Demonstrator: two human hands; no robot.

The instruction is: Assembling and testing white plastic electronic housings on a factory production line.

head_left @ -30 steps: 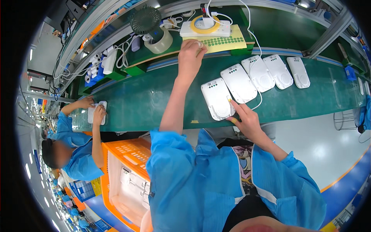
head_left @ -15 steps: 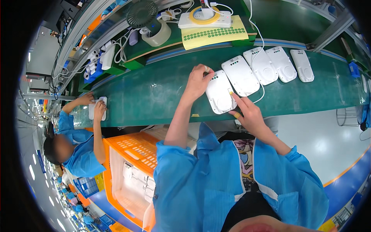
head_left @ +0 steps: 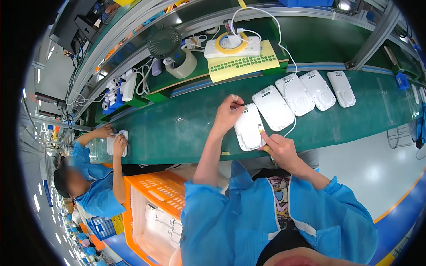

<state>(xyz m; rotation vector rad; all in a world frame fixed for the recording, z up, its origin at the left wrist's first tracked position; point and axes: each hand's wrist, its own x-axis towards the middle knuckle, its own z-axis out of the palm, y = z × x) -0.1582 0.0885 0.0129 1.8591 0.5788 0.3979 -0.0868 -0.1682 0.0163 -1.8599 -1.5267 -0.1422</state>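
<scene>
A flat white plastic device [head_left: 248, 128] with rounded corners and a raised round part lies on the green workbench in front of me. My left hand [head_left: 228, 114] is closed at its upper left corner, thumb and bent fingers against the edge. At its lower right side, my right hand [head_left: 282, 150] grips the edge, the index finger pressing by a small slot and the thumb at the rim. Yellow coverings show on the right thumb and index fingertips. A similar white device [head_left: 274, 107] lies just right of the one I hold.
More white devices [head_left: 294, 95] lie in a row rightward, a white cable crossing one. Behind stand a fan [head_left: 165, 43], a power strip [head_left: 232, 48] with yellow tape, and a yellow sheet [head_left: 242, 62] of green dots. An orange crate [head_left: 155, 190] and a co-worker [head_left: 95, 177] are at left.
The whole view has shifted, so the bench and devices appear lower. Both hands stay on the same white device, with little visible change in their grip.
</scene>
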